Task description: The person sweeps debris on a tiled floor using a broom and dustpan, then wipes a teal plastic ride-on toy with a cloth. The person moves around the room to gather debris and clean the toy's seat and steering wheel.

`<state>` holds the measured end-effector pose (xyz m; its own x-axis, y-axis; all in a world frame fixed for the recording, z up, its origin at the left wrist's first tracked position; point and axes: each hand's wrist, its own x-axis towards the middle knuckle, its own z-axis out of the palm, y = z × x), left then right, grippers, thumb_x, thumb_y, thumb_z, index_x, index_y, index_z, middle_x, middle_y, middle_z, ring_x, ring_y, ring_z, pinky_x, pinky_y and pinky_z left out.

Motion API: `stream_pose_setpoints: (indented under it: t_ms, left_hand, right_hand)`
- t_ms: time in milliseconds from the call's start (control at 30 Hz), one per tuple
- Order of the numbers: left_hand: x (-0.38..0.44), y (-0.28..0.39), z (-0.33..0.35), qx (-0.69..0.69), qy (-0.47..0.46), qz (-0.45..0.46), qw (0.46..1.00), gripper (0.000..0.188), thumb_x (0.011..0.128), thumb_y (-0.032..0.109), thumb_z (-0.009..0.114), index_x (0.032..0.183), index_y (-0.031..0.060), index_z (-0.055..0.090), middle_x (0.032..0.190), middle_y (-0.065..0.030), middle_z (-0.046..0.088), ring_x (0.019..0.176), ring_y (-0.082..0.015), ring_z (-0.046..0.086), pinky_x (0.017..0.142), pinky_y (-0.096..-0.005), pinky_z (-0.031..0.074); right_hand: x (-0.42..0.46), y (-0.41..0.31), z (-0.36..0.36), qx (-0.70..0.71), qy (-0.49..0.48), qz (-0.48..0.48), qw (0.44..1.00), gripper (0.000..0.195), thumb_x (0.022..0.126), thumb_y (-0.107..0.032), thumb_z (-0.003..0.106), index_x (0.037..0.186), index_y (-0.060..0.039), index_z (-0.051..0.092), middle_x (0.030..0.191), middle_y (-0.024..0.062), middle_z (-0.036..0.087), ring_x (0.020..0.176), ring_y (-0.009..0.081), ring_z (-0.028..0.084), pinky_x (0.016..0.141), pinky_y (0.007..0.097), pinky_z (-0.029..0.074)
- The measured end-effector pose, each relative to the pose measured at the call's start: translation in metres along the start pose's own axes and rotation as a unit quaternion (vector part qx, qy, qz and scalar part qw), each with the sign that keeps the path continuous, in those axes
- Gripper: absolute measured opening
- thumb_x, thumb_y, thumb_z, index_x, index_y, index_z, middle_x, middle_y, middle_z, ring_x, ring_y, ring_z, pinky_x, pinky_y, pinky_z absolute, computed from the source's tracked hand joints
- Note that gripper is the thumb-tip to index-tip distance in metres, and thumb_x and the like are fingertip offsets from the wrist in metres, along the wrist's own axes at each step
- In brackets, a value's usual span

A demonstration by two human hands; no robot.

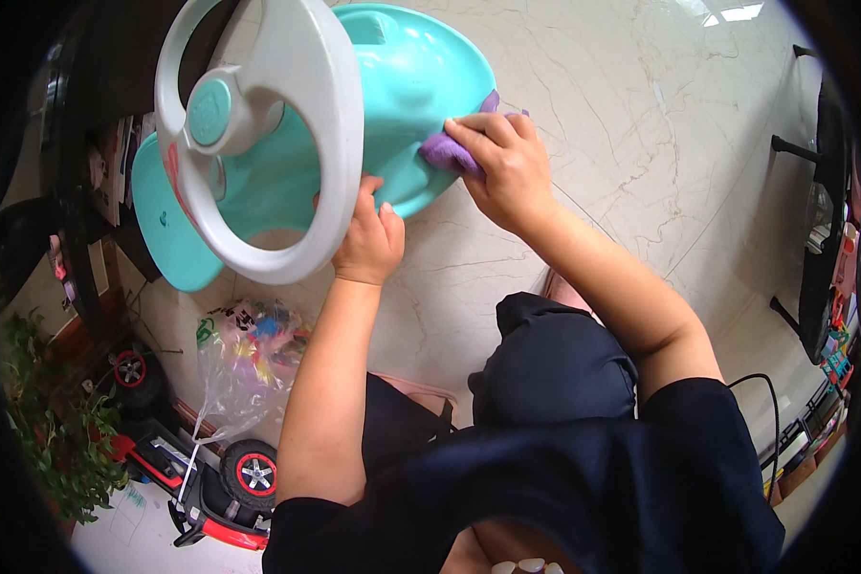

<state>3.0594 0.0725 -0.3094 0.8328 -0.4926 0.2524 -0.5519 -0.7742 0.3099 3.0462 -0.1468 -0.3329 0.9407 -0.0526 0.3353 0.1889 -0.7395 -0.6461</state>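
A turquoise plastic ride-on toy car (pixel 394 100) stands on the floor in front of me, its white steering wheel (pixel 341 107) rising toward the camera. Red marks show on the left side of the wheel's rim, and a turquoise round cap (pixel 209 111) sits at its hub. My right hand (pixel 506 158) presses a bunched purple cloth (pixel 450 152) against the right edge of the turquoise body. My left hand (pixel 373 240) is by the near right part of the wheel rim; the rim partly hides its fingers, so its hold is unclear.
Pale marble-look tiles (pixel 603 107) cover the floor. At left are a clear plastic bag of colourful items (pixel 251 351), a red-and-black toy vehicle (pixel 237 495) with rubber wheels, and a leafy plant (pixel 57 423). A dark low piece of furniture (pixel 821 215) on legs stands at right.
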Motion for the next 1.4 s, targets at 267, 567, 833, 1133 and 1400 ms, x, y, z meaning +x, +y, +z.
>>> stream_pose_setpoints:
  t_ms: [267,567,833,1133,1400]
  left_hand:
    - [0.000,-0.001,0.002,-0.027,0.013,0.004,1.000,0.035,0.076,0.010,0.056,0.110,0.0059,0.052,0.113,-0.0140,0.053,0.102,-0.0351,0.048,0.091,-0.0466,0.039]
    - [0.000,-0.001,0.001,0.004,0.010,0.012,1.000,0.034,0.077,0.011,0.056,0.110,0.0064,0.052,0.112,-0.0136,0.053,0.102,-0.0353,0.049,0.091,-0.0465,0.040]
    - [0.005,0.002,0.001,-0.007,0.003,0.001,1.000,0.035,0.075,0.009,0.057,0.109,0.0059,0.052,0.113,-0.0147,0.053,0.103,-0.0358,0.049,0.091,-0.0468,0.039]
    - [0.002,0.003,-0.003,-0.017,-0.006,-0.026,1.000,0.029,0.078,0.008,0.057,0.107,0.0075,0.054,0.113,-0.0125,0.054,0.104,-0.0349,0.048,0.093,-0.0455,0.038]
    - [-0.015,0.002,-0.008,0.012,-0.013,-0.006,1.000,0.029,0.081,0.010,0.055,0.110,0.0060,0.054,0.116,-0.0142,0.054,0.104,-0.0349,0.049,0.094,-0.0457,0.038]
  right_hand:
    - [0.000,0.004,-0.011,0.025,-0.064,0.039,0.997,0.043,0.068,-0.009,0.072,0.110,-0.0166,0.067,0.107,0.0046,0.062,0.092,0.0314,0.055,0.081,0.0409,0.050]
    - [0.020,-0.008,-0.028,0.134,0.182,0.111,0.968,0.035,0.069,-0.004,0.069,0.103,-0.0109,0.064,0.110,0.0114,0.060,0.095,0.0343,0.058,0.081,0.0435,0.049]
    - [0.005,-0.014,0.001,-0.054,-0.006,-0.057,0.997,0.038,0.063,-0.002,0.076,0.098,-0.0168,0.069,0.102,-0.0022,0.062,0.086,0.0259,0.055,0.078,0.0343,0.049]
    - [-0.020,-0.039,-0.012,0.054,-0.135,-0.129,0.981,0.036,0.060,-0.004,0.072,0.094,-0.0169,0.070,0.100,-0.0035,0.061,0.086,0.0234,0.052,0.074,0.0337,0.047]
    - [-0.035,0.025,-0.006,-0.029,-0.084,-0.248,0.965,0.017,0.069,-0.012,0.067,0.083,-0.0218,0.067,0.105,-0.0023,0.058,0.090,0.0235,0.054,0.078,0.0370,0.048]
